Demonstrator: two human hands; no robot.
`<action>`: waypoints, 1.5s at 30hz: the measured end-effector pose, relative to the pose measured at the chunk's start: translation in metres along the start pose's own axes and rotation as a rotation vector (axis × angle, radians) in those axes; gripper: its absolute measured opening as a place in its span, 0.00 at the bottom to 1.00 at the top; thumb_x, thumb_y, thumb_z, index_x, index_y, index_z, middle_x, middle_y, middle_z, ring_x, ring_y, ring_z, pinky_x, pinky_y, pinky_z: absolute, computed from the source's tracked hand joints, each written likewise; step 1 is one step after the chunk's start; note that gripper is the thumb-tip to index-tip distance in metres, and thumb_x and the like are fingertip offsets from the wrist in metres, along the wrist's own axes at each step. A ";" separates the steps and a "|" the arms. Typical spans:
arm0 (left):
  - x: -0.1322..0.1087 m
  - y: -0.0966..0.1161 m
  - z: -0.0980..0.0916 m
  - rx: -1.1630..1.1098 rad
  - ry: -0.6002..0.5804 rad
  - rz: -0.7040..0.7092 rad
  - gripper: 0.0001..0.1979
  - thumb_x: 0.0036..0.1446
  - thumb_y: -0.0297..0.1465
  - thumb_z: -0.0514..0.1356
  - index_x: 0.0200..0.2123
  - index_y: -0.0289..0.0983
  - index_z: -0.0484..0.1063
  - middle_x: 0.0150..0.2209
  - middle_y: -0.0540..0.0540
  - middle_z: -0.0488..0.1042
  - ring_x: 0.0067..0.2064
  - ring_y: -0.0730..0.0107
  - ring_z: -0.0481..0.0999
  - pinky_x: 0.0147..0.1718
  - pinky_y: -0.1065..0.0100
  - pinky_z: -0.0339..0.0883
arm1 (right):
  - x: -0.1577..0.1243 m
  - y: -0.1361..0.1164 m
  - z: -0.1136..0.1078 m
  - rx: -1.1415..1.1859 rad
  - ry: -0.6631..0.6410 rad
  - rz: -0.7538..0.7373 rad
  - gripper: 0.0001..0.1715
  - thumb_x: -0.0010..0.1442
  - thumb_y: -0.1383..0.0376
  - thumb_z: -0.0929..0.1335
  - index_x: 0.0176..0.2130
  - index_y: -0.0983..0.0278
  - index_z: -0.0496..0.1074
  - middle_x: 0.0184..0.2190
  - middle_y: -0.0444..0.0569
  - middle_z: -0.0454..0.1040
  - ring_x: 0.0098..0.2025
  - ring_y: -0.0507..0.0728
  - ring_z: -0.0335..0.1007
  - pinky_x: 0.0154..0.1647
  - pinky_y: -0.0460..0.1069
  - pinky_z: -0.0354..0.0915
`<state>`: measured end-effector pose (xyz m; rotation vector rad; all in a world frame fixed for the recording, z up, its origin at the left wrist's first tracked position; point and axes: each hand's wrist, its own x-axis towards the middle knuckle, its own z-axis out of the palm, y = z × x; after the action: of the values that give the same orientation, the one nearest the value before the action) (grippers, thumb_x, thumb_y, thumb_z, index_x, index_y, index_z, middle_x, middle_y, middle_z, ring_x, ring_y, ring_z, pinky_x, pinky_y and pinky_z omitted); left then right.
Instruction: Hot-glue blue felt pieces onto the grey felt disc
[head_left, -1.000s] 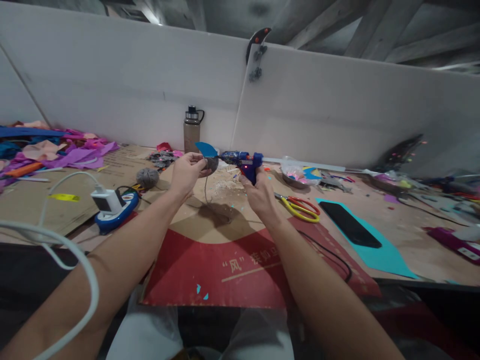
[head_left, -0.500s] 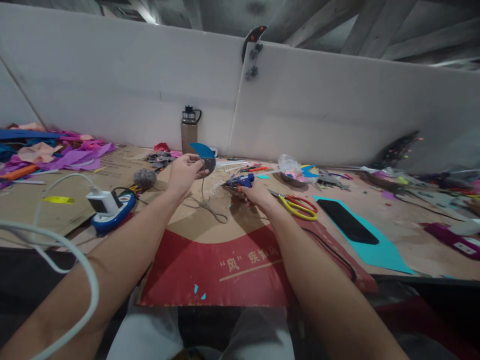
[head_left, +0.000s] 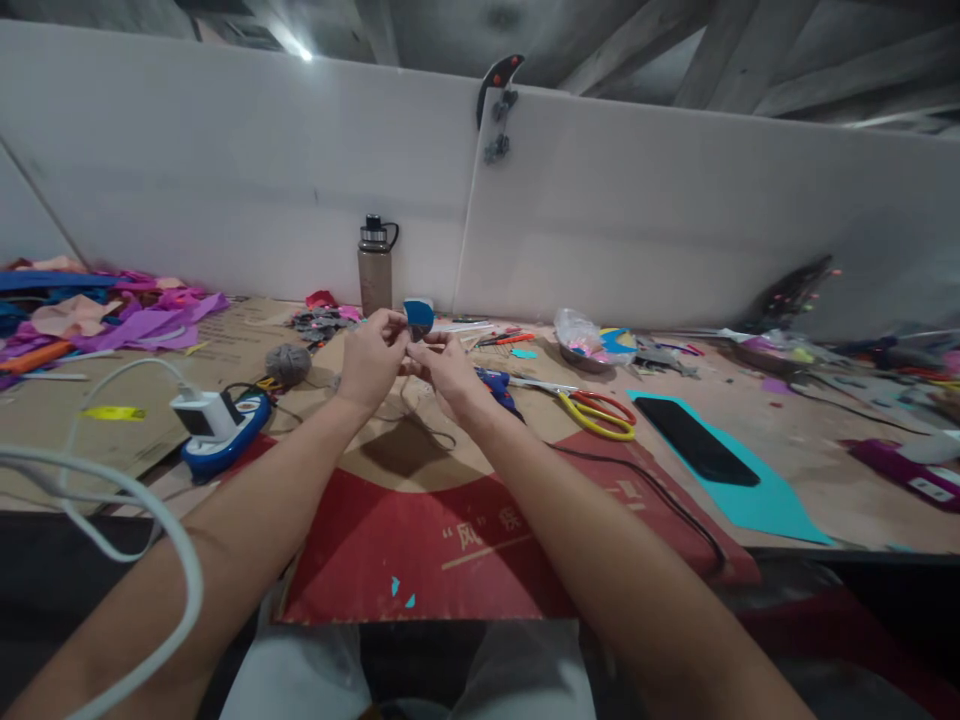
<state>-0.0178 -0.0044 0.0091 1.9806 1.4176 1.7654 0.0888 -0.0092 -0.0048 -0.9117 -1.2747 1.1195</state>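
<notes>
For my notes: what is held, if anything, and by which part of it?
The blue piece, near its lower end, in the left hand; whether the right hand grips is unclear.

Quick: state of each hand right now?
Left hand: closed, holding the blue piece.
Right hand: curled at its lower edge; whether it grips cannot be told.

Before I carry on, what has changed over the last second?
The right grip lowered the glue gun to the table, let it go and moved left to meet the left grip at the blue piece, which has turned. The left grip still holds that piece. Scissors, phone and bottle stayed put.
</notes>
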 end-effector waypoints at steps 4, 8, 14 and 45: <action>0.000 -0.004 0.006 -0.290 -0.037 -0.163 0.05 0.47 0.28 0.59 0.30 0.34 0.69 0.27 0.48 0.73 0.30 0.71 0.75 0.33 0.68 0.72 | 0.001 -0.001 -0.013 0.061 -0.020 -0.023 0.15 0.46 0.61 0.67 0.34 0.60 0.59 0.24 0.37 0.61 0.21 0.46 0.54 0.22 0.44 0.57; -0.001 -0.004 0.014 -0.598 -0.073 -0.360 0.08 0.45 0.28 0.63 0.31 0.33 0.69 0.28 0.46 0.73 0.30 0.71 0.75 0.34 0.63 0.74 | 0.007 0.003 -0.030 -0.108 0.090 -0.194 0.08 0.49 0.61 0.65 0.30 0.62 0.65 0.25 0.41 0.63 0.25 0.47 0.56 0.24 0.43 0.56; -0.004 0.003 0.015 -0.716 -0.146 -0.449 0.08 0.46 0.27 0.63 0.32 0.31 0.70 0.32 0.44 0.74 0.32 0.70 0.76 0.36 0.62 0.74 | 0.010 0.005 -0.037 -0.159 0.161 -0.259 0.08 0.50 0.60 0.65 0.30 0.63 0.66 0.25 0.42 0.64 0.28 0.48 0.57 0.28 0.44 0.57; -0.003 0.006 0.010 -0.802 -0.351 -0.493 0.09 0.41 0.29 0.65 0.27 0.32 0.71 0.31 0.46 0.72 0.32 0.73 0.73 0.32 0.68 0.74 | 0.012 -0.002 -0.052 0.058 0.101 -0.054 0.08 0.44 0.61 0.67 0.23 0.64 0.64 0.17 0.37 0.53 0.19 0.45 0.46 0.18 0.42 0.47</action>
<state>-0.0054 -0.0050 0.0082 1.2840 0.7913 1.3563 0.1396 0.0059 -0.0057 -0.8742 -1.1722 1.0498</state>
